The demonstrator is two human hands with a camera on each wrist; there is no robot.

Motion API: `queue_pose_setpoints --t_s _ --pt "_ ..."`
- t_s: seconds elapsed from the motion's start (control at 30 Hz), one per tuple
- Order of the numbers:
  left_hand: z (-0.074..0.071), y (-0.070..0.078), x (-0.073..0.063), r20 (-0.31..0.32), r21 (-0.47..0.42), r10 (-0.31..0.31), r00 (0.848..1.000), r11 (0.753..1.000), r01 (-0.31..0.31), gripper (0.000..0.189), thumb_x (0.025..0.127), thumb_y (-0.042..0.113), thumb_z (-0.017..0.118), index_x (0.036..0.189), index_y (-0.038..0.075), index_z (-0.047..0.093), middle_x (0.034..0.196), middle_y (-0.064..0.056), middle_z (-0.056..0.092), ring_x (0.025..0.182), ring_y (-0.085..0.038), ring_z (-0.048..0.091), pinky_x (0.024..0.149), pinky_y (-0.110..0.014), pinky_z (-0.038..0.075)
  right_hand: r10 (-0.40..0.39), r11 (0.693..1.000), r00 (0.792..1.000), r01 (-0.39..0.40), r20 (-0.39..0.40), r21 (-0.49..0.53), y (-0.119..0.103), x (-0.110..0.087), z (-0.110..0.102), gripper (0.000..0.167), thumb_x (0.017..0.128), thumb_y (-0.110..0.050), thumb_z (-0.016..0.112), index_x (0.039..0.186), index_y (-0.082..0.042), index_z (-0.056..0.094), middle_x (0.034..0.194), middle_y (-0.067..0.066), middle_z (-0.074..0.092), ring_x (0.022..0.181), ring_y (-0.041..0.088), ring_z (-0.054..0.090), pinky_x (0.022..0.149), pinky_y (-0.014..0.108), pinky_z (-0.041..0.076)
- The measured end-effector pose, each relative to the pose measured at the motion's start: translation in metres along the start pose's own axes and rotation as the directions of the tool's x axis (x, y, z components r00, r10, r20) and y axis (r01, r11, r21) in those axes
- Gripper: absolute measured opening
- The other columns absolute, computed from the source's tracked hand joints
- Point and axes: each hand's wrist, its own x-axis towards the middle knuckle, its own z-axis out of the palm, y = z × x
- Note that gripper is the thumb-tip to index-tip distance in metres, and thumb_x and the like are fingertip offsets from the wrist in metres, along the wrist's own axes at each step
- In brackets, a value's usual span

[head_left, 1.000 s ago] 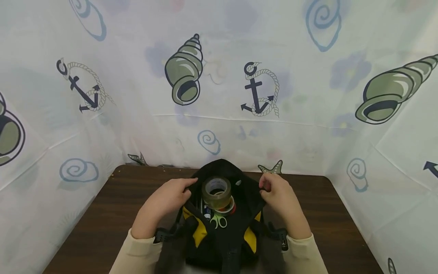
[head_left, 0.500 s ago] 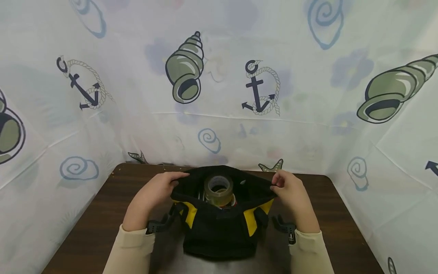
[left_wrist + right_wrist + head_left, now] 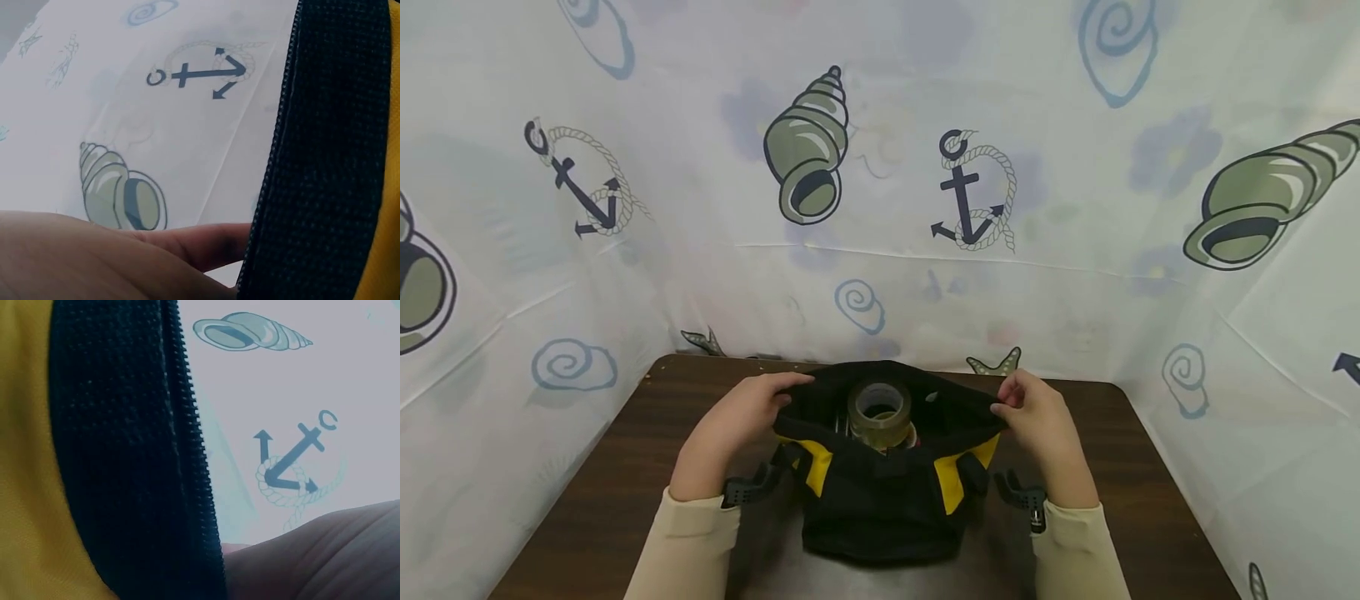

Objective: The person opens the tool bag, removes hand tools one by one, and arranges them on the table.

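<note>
A black tool bag (image 3: pixel 880 521) with yellow patches stands on the table, its mouth spread wide. At the left end of the mouth, my left hand (image 3: pixel 733 425) pinches the bag's edge between thumb and fingers. My right hand (image 3: pixel 1041 421) pinches the edge at the right end. Inside sits a roll of clear brownish packing tape (image 3: pixel 880 433), on top of other things that are mostly hidden. Zipper teeth (image 3: pixel 195 419) run along the bag's edge in the right wrist view. The left wrist view shows the left hand (image 3: pixel 106 259) against the black edge band.
The dark wooden table (image 3: pixel 1150 517) extends on both sides of the bag. A white curtain (image 3: pixel 895 292) printed with shells and anchors encloses the back and sides. Black straps with small devices (image 3: pixel 1037 504) are worn on both wrists.
Both hands have moved apart, stretching the bag's mouth wider. The front flap has come up, covering the green-handled scissors seen earlier. Over the last half second, hardly anything has moved.
</note>
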Motion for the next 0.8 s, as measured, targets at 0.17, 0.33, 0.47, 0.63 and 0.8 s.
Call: queue_pose_setpoints --t_s 0.17,0.33,0.47,0.63,0.8 --pt "0.006 0.006 0.0 -0.016 0.044 0.007 1.0 0.999 -0.007 0.049 0.11 -0.001 0.056 0.157 0.015 0.06 0.149 -0.021 0.067 0.113 -0.031 0.073 0.09 -0.048 0.062 -0.022 0.999 1.0 0.023 0.005 -0.034 -0.004 -0.001 0.003 0.019 0.099 -0.01 0.081 0.105 -0.01 0.063 0.092 0.009 0.059 0.073 0.022 0.066 0.066 0.034 0.054" --pt "0.009 0.011 0.003 -0.001 0.044 0.02 1.0 0.999 -0.02 0.044 0.115 0.012 0.054 0.159 0.013 0.054 0.145 -0.017 0.069 0.108 -0.035 0.073 0.098 -0.053 0.059 -0.068 0.996 0.998 0.067 0.0 -0.062 -0.013 -0.005 0.007 0.019 0.098 -0.009 0.081 0.103 -0.01 0.062 0.092 0.008 0.056 0.076 0.023 0.057 0.066 0.035 0.046" --pt "0.01 0.011 0.003 0.051 -0.039 0.015 0.999 0.999 -0.013 0.056 0.116 0.04 0.054 0.166 0.017 0.044 0.164 -0.019 0.053 0.144 -0.043 0.059 0.117 -0.064 0.048 -0.092 0.994 0.996 0.091 -0.013 -0.066 -0.022 -0.009 0.01 0.019 0.098 -0.009 0.08 0.103 -0.01 0.062 0.092 0.008 0.055 0.075 0.023 0.054 0.067 0.036 0.043" --pt "0.01 0.011 0.002 0.139 -0.141 0.016 0.99 0.99 0.004 0.087 0.106 0.066 0.061 0.175 0.028 0.025 0.179 -0.019 0.029 0.166 -0.049 0.025 0.126 -0.074 0.03 -0.127 0.989 0.992 0.125 -0.023 -0.078 -0.025 -0.009 0.014 0.02 0.099 -0.008 0.08 0.103 -0.011 0.061 0.093 0.007 0.055 0.076 0.023 0.053 0.068 0.037 0.043" --pt "0.015 0.008 -0.001 0.17 -0.16 0.023 0.985 0.987 0.005 0.096 0.101 0.07 0.065 0.176 0.04 0.013 0.183 -0.014 0.02 0.169 -0.049 0.01 0.125 -0.079 0.024 -0.127 0.987 0.991 0.122 -0.033 -0.106 -0.027 -0.012 0.019 0.02 0.1 -0.012 0.08 0.104 -0.012 0.06 0.094 0.007 0.056 0.077 0.023 0.053 0.069 0.038 0.043"
